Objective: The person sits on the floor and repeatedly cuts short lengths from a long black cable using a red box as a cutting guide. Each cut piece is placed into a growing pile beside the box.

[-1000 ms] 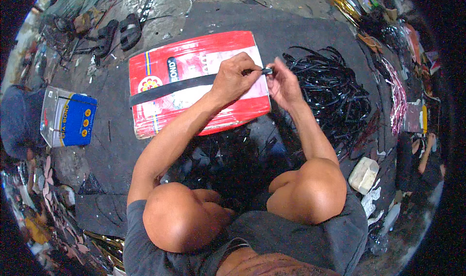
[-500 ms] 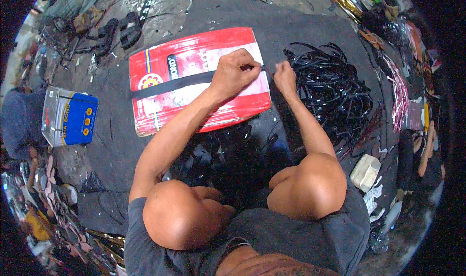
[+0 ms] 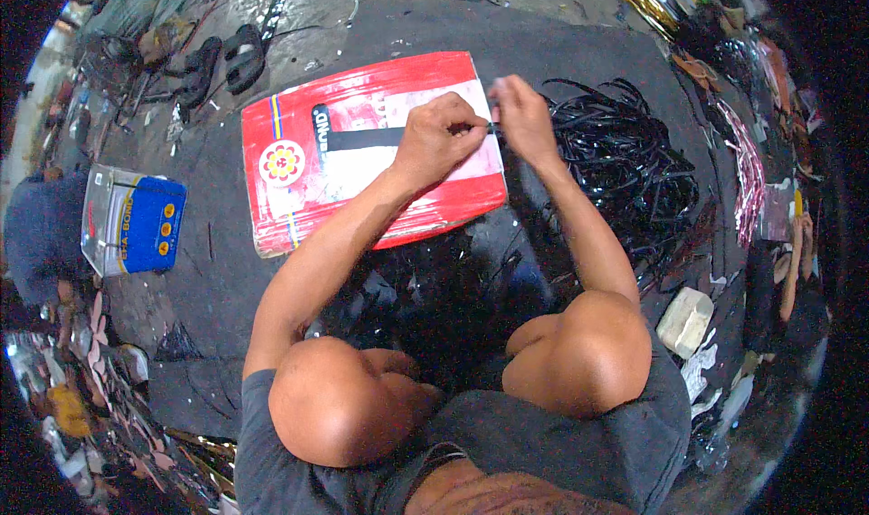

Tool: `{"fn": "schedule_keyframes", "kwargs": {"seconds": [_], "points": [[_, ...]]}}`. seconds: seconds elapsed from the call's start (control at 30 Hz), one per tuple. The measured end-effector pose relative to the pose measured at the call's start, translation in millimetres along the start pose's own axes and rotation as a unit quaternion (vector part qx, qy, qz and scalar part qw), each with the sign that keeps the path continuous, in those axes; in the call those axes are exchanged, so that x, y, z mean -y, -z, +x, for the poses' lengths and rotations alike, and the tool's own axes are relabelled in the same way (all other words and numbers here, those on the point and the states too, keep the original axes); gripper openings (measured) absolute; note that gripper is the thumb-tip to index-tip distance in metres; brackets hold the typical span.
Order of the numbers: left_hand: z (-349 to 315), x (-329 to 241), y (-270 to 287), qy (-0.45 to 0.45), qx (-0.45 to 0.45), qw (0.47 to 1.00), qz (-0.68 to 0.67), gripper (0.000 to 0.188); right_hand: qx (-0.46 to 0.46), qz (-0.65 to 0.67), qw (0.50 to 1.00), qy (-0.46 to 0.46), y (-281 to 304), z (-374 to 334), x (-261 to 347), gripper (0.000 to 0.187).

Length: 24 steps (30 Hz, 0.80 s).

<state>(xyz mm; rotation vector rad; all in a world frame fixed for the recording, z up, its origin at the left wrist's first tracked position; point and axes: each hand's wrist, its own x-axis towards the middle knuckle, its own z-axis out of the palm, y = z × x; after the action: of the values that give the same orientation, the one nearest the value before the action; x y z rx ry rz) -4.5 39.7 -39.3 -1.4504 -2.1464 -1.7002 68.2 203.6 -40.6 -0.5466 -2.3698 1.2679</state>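
A red and white cardboard piece (image 3: 398, 230) with a flower print lies flat in front of me. Across its middle runs a flat black strip (image 3: 367, 139), its loose end toward the left. My left hand (image 3: 436, 137) rests at the cardboard's right edge, thumb and fingers pinched on the strip. Just past that edge is my right hand (image 3: 527, 121), raised, its fingers curled and smeared by motion, so what they hold cannot be made out. Beside it lies a tangled heap of thin shiny black strips (image 3: 625, 153).
A blue and clear square container (image 3: 154, 225) stands at left, beside dark cloth (image 3: 41, 234). Black sandals (image 3: 243, 58) lie at the far left. At right are a whitish block (image 3: 684, 321) and pink shiny strands (image 3: 747, 171). Scraps litter both sides.
The black strip has slid right across the cardboard; its left end moved from the left edge to near the middle. My right hand has risen slightly. My left hand stays put.
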Motion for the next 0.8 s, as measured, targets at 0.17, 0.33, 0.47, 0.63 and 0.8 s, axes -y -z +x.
{"fn": "schedule_keyframes", "kwargs": {"seconds": [0.17,0.33,0.47,0.63,0.8], "points": [[5.8,-7.5,-2.6,-0.016,0.002,1.0,0.005,0.006,-0.054,0.003,0.998,0.037,-14.2,5.9,-36.0,0.029],[8.8,-7.6,-6.3,-0.012,0.012,1.0,-0.016,0.006,-0.082,-0.057,0.995,-0.009,-22.7,-17.2,-138.3,0.03],[3.0,-6.3,-1.5,0.0,0.01,1.0,-0.018,0.007,-0.077,-0.085,0.993,-0.03,-26.1,-18.9,-151.5,0.03],[3.9,-3.0,-3.9,0.012,0.013,0.999,-0.037,0.007,-0.087,-0.13,0.988,0.016,-24.5,-20.7,-170.7,0.03],[6.6,-9.4,-3.0,0.004,0.011,1.0,-0.025,0.008,-0.076,-0.152,0.985,-0.036,-22.2,-22.4,-188.3,0.029]]}}
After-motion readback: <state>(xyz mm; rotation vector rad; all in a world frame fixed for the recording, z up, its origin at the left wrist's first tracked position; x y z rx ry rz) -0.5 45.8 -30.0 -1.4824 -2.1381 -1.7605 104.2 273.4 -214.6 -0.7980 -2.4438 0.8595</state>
